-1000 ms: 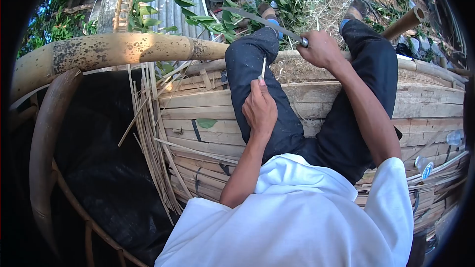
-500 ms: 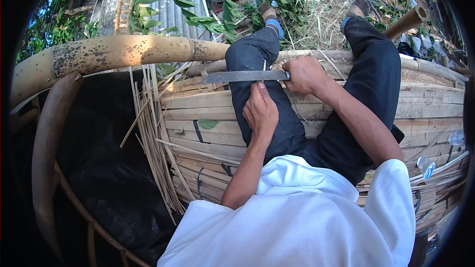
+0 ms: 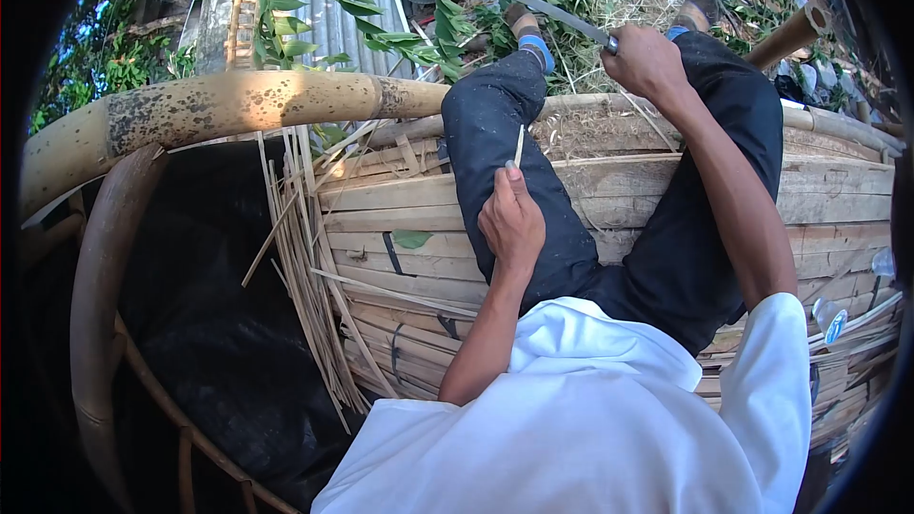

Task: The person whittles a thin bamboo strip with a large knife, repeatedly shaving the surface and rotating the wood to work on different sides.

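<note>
My left hand (image 3: 513, 221) is closed round a thin pale bamboo strip (image 3: 519, 145), whose tip sticks up past my thumb in front of my left thigh. Up and to the right, my right hand (image 3: 644, 61) grips the handle of a long knife (image 3: 545, 7). Its blade points up and to the left, over the greenery and apart from the strip. Most of the handle is hidden in my fist.
Long thin bamboo strips (image 3: 309, 286) lie in a bundle at the left on the bamboo slats (image 3: 400, 219) under me. A thick bamboo pole (image 3: 238, 100) crosses at the upper left, above black sheeting (image 3: 209, 324). A plastic cup (image 3: 829, 320) lies at the right.
The knife in my right hand has swung up and away from the strip. The left hand still holds the strip, which now shows more of its length.
</note>
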Motion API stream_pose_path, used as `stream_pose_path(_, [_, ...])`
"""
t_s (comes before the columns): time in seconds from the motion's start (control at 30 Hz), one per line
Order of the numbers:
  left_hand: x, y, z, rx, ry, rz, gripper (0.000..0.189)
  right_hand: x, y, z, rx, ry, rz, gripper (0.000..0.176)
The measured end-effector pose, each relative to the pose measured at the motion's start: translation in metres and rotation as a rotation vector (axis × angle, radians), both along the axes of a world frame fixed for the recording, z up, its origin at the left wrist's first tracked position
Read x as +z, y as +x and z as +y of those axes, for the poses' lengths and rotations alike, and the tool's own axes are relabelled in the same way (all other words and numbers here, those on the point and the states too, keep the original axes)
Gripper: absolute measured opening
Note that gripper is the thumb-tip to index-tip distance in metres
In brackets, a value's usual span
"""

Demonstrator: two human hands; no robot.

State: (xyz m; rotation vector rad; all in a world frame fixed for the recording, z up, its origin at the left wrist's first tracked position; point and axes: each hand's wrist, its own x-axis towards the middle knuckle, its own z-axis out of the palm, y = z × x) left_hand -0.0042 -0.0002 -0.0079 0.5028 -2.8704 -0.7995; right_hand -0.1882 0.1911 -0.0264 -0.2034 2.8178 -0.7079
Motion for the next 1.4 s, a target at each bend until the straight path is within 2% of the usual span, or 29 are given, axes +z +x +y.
stream_pose_path(0.03, [0.002,-0.007,0.000,0.019,0.079,-0.050,0.045,0.011,0.006,-0.006,0.006,-0.031,-0.025,0.028])
stream_pose_path(0.1, [0.007,-0.016,-0.010,0.061,0.283,-0.100,0.047,-0.010,0.015,-0.010,0.010,-0.131,-0.070,0.027])
stream_pose_path(0.13, [0.005,-0.016,-0.018,0.075,0.486,-0.120,0.045,-0.015,0.021,-0.013,-0.003,-0.170,-0.082,0.027])
stream_pose_path(0.2, [0.005,-0.016,-0.026,0.105,0.654,-0.158,0.042,-0.019,0.024,-0.019,0.031,-0.192,-0.158,0.025])
stream_pose_path(0.33, [0.005,-0.019,-0.024,0.122,0.629,-0.197,0.046,-0.020,0.035,-0.029,0.127,-0.255,-0.128,0.023])
stream_pose_path(0.43, [0.003,-0.020,-0.020,0.135,0.705,-0.152,0.041,-0.010,0.047,-0.036,0.330,-0.275,-0.047,0.023])
stream_pose_path(0.53, [0.005,-0.019,-0.018,0.133,0.596,-0.157,0.042,0.003,0.062,-0.048,0.409,-0.250,-0.067,0.023])
stream_pose_path(0.6, [0.007,-0.020,-0.012,0.118,0.387,-0.131,0.042,0.005,0.072,-0.052,0.447,-0.248,-0.042,0.023])
stream_pose_path(0.67, [0.008,-0.019,-0.008,0.103,0.319,-0.143,0.042,0.006,0.078,-0.055,0.495,-0.207,-0.025,0.023])
stream_pose_path(0.83, [0.002,-0.016,-0.002,0.072,0.066,-0.062,0.046,0.009,0.077,-0.057,0.481,-0.167,-0.077,0.023])
stream_pose_path(0.97, [0.012,-0.016,0.003,0.052,0.091,-0.086,0.042,0.010,0.071,-0.054,0.397,-0.181,-0.083,0.023])
stream_pose_path(1.07, [0.011,-0.016,0.006,0.064,0.044,-0.139,0.041,0.011,0.071,-0.054,0.379,-0.182,-0.096,0.023])
stream_pose_path(1.23, [0.010,-0.012,0.009,0.030,-0.041,-0.075,0.036,0.009,0.072,-0.055,0.376,-0.202,-0.110,0.024])
stream_pose_path(1.3, [0.008,-0.011,0.009,0.035,-0.082,-0.092,0.035,0.009,0.068,-0.055,0.401,-0.104,-0.185,0.026])
stream_pose_path(1.4, [0.006,-0.010,0.010,0.039,-0.126,-0.126,0.032,0.006,0.068,-0.051,0.340,-0.119,-0.156,0.023])
